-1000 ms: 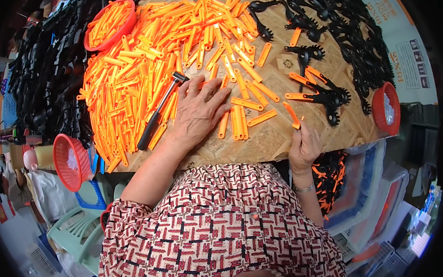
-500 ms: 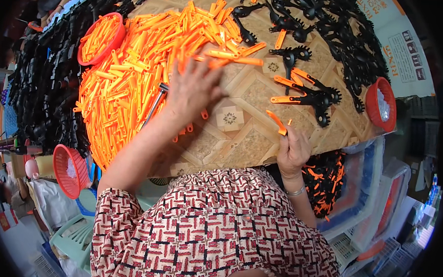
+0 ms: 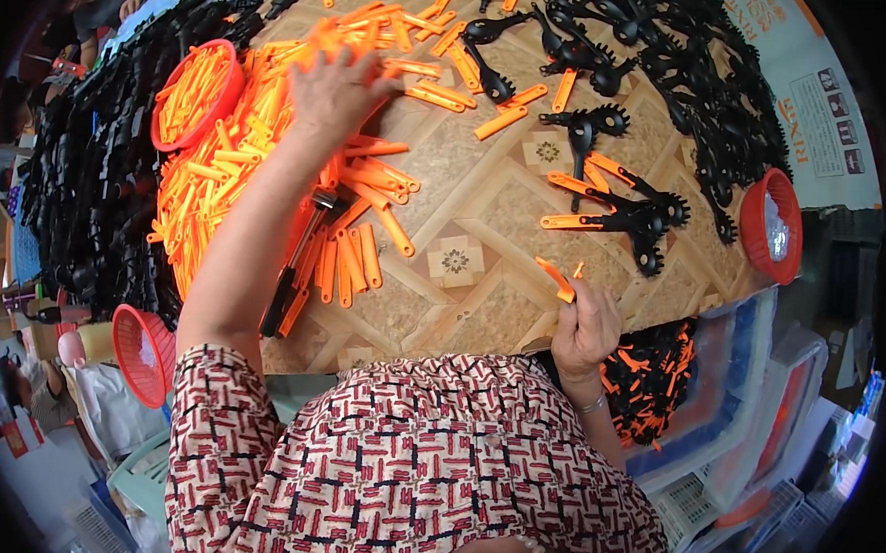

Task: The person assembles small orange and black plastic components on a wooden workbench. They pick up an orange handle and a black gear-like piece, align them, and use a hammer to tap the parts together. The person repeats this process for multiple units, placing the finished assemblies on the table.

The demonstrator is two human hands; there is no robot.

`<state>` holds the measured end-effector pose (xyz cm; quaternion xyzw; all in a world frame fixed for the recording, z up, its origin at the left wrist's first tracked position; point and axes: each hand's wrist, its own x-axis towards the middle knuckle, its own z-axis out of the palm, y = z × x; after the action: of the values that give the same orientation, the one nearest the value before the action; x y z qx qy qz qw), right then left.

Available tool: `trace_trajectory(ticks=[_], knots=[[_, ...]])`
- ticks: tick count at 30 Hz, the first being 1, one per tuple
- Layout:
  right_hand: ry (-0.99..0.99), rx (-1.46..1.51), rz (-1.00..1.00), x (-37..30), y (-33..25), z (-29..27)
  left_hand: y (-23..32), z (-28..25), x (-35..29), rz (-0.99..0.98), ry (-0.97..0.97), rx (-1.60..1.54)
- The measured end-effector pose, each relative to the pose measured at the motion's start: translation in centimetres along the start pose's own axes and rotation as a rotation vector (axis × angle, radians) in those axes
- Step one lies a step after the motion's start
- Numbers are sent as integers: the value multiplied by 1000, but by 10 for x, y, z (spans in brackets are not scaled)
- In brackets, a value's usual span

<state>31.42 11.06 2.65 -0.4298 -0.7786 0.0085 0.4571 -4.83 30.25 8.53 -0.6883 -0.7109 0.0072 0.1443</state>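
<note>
My left hand (image 3: 337, 96) reaches over the big heap of orange plastic handle pieces (image 3: 257, 92), fingers spread and touching the pieces. Its fingertips are partly blurred among them. Beneath my left forearm lies a hammer (image 3: 302, 259) with a metal shaft and black grip, partly covered. Close to the table's front edge, my right hand (image 3: 587, 329) pinches a curved orange plastic piece (image 3: 556, 279) between thumb and fingers. Beyond that hand lie several black toothed pasta-server heads (image 3: 638, 227), some with orange pieces (image 3: 571, 222) on their stems.
Many more black server heads (image 3: 664, 68) cover the far right. A red basket (image 3: 772, 239) with clear plastic stands at the right edge; another red basket (image 3: 227, 95) holds orange pieces. Black parts (image 3: 98, 158) are stacked at left. Below the table's right edge sits a container of black-and-orange pieces (image 3: 648, 382).
My left hand has moved left and away from me across the heap, and orange pieces near it have shifted left. The hammer is more exposed. My right hand keeps its orange piece.
</note>
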Motion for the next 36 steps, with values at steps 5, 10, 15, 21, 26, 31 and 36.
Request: trace_trajectory(ticks=[5,10,15,21,26,31,36], knots=[[-43,-15,17,8,9,3,-15,-4,53,17,146,144],[-78,-33,5,27,8,1,37,59,136,312,357,-259],[-114,-130,21,48,3,-9,46,31,159,133,112,-343],[-149,-130,34,58,27,3,-29,62,228,-185,162,18],[-266,-109,48,78,54,25,-54,120,355,78,328,-237],[-261,-56,120,75,94,59,30,155,480,254,507,-110],[-266,-33,186,90,123,80,33,179,554,24,363,-311]])
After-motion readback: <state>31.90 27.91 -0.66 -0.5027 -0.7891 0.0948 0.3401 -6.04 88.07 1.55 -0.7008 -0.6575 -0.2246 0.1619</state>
